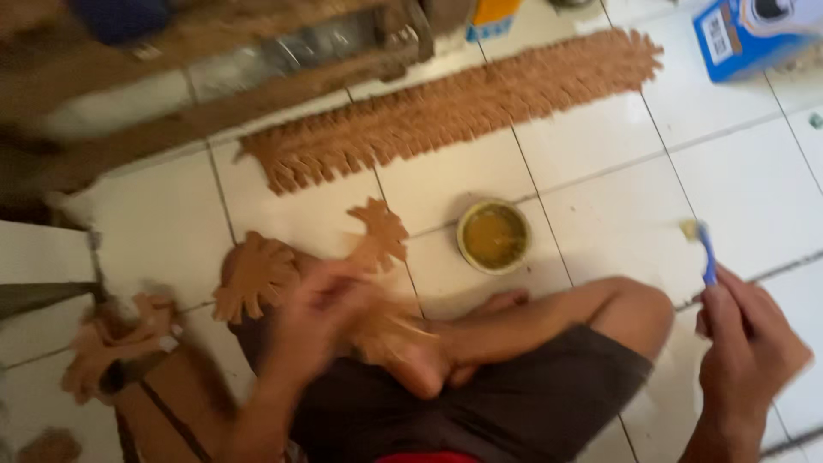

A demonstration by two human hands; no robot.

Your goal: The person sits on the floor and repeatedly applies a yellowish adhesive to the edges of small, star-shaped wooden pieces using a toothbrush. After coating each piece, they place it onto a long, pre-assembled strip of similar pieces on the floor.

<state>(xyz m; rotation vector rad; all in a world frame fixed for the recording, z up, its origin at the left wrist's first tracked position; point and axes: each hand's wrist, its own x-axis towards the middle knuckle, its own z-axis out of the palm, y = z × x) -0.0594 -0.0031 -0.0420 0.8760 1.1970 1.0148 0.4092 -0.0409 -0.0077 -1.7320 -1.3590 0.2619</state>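
My left hand (pixel 321 317) is blurred over my crossed legs and grips a flat brown tree-shaped cutout (pixel 377 233) by its lower part. A second, similar cutout (pixel 255 274) lies just left of that hand on my knee. My right hand (pixel 746 339) is at the right, fingers closed on a blue brush (pixel 705 253) whose pale bristle end points up. A small round tin of yellow-brown glue (pixel 493 236) stands on the white tiled floor (pixel 600 171) between my hands.
A long row of brown cutouts (pixel 454 107) lies across the tiles at the back. More cutouts (pixel 111 339) are piled at the left near a white block. A blue box (pixel 741 39) stands at the top right. A wooden frame (pixel 214 77) crosses the top left.
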